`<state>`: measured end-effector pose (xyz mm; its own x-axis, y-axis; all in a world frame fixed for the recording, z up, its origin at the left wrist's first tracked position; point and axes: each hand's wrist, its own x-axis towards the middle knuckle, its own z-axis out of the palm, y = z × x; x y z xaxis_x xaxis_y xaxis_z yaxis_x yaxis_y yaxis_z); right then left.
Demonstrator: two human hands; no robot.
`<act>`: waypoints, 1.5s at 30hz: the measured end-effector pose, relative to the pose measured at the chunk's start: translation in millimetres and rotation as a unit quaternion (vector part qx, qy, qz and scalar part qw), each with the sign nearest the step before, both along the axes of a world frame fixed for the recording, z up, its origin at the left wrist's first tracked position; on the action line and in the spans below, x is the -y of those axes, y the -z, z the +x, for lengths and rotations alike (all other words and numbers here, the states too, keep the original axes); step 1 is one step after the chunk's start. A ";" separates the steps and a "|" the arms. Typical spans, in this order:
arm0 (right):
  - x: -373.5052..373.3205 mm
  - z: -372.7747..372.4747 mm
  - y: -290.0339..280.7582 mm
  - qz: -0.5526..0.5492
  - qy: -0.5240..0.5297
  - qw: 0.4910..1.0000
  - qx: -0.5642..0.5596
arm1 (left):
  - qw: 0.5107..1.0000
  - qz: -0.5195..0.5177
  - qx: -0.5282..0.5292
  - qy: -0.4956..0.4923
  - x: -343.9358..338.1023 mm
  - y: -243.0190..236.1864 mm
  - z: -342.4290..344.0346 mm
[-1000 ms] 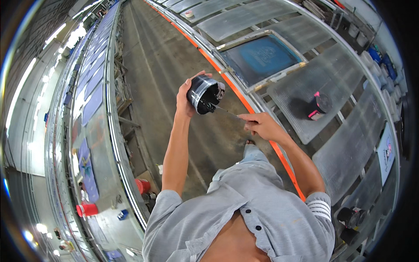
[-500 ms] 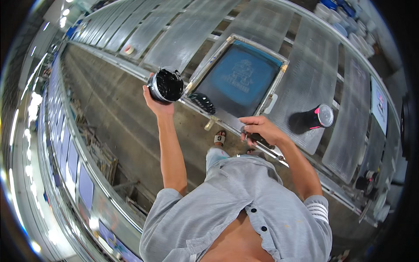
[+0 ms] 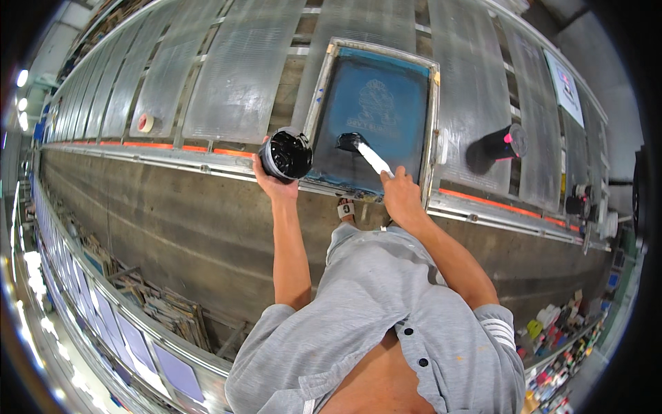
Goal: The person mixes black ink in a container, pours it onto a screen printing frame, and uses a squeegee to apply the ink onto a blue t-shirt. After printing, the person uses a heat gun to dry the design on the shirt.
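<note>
My left hand (image 3: 276, 179) grips an open can of thick black ink (image 3: 288, 155), tilted beside the left edge of a screen-printing frame (image 3: 434, 110). The frame's blue mesh (image 3: 393, 96) bears a faint pale design. My right hand (image 3: 402, 193) is closed on the handle end of a flat spatula (image 3: 374, 159). Its tip carries a dark glob of ink (image 3: 349, 141) over the lower left of the mesh; I cannot tell whether it touches the mesh.
Grey printing boards (image 3: 234, 69) line the long rail table. A black container (image 3: 493, 155) with pink marks stands right of the frame, a tape roll (image 3: 145, 123) left. A printed panel (image 3: 562, 83) lies upper right. Stacked boards (image 3: 165, 310) fill a lower shelf behind me, along another table.
My view has swung from along the aisle to face the screen. Both hands have come round with me, and the spatula's inked tip has moved from the can out over the mesh.
</note>
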<state>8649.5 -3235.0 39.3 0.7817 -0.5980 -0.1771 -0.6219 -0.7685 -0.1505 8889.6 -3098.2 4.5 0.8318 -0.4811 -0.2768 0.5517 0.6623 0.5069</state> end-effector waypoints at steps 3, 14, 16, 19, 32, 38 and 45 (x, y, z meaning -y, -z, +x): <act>-7.3 -17.2 -2.6 -0.003 0.040 0.999 -0.023 | 1.000 0.006 0.015 0.022 -5.9 15.3 12.3; -36.7 -82.8 44.9 0.232 0.333 0.892 0.198 | 0.992 0.048 -0.028 0.115 -0.7 15.3 19.7; -42.5 -71.1 40.1 0.304 0.408 0.832 0.222 | 0.990 0.076 -0.038 0.117 3.5 10.5 17.7; -47.7 -69.1 26.2 0.218 0.401 0.880 0.134 | 0.987 0.069 -0.028 0.146 3.2 6.5 18.9; -41.0 -104.1 -54.8 0.603 0.409 0.634 0.258 | 0.983 0.076 -0.040 0.163 27.7 22.4 5.0; -29.5 -97.3 -85.0 0.684 0.351 0.533 0.353 | 0.957 -0.004 -0.137 0.257 81.0 36.2 -50.4; -24.8 -128.4 -92.7 0.671 0.304 0.561 0.378 | 0.906 -0.074 -0.165 0.383 126.2 -10.2 -159.6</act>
